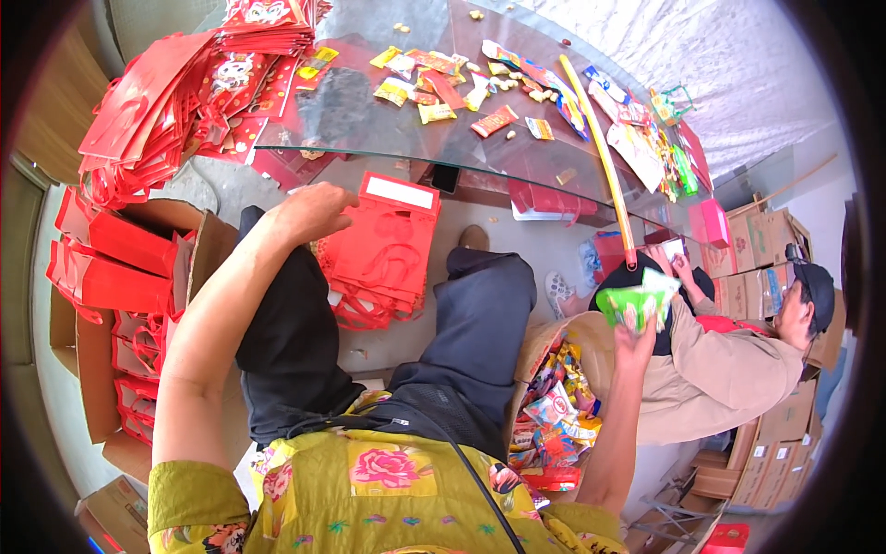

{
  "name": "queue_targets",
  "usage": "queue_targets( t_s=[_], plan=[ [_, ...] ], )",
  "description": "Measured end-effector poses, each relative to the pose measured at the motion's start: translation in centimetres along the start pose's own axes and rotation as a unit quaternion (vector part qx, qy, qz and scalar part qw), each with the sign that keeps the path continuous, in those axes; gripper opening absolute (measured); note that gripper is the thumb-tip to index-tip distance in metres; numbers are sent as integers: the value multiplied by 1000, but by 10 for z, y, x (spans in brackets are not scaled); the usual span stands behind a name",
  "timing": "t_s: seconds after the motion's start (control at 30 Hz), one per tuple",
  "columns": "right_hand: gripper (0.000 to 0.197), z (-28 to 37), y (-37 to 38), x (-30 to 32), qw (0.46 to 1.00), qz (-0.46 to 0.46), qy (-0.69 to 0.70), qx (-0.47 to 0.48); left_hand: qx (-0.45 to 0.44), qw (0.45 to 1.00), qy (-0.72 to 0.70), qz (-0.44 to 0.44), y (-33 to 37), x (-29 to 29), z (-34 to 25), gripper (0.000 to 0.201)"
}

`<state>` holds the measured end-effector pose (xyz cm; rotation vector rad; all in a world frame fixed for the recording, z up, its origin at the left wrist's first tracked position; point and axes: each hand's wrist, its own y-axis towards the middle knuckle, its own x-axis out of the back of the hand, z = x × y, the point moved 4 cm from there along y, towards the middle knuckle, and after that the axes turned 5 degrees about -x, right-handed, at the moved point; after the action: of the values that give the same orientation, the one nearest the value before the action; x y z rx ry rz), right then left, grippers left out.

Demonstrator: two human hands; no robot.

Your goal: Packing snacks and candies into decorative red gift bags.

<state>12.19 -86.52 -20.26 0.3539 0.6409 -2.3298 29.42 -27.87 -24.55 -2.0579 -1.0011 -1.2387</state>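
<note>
Red paper bags (383,249) with cord handles lie stacked on the floor between the person's knees, just under the near edge of the glass table (369,157), and the top bag shows a white strip along its far edge. Left hand (309,212) rests on the left edge of that top bag, fingers curled loosely over it; whether it grips the bag cannot be told. Right hand (637,332) is raised at the right, closed around a green snack packet (635,303), well apart from the bags. Below that hand, near the person's right knee, an open cardboard box (554,406) holds many bright snack packets. More red bags fill a cardboard box (101,286) at the left, and others are heaped on the far left of the table. Loose sweets and wrappers (443,83) lie scattered over the glass, with a yellow stick (600,148) slanting across it. Another person in a beige top (729,369) sits at the right, beside stacked cartons (757,258)
</note>
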Motion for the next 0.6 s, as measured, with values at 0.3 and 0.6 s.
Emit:
queue_targets(
  t_s=[0.3,0.6],
  plan=[
    [27,-110,2,-295,877,429,86,-197,50,999,-16,12,3,-1,7,33],
    [56,-167,-33,-347,912,380,-83,-130,63,998,1,-19,2,0,9,33]
  ],
)
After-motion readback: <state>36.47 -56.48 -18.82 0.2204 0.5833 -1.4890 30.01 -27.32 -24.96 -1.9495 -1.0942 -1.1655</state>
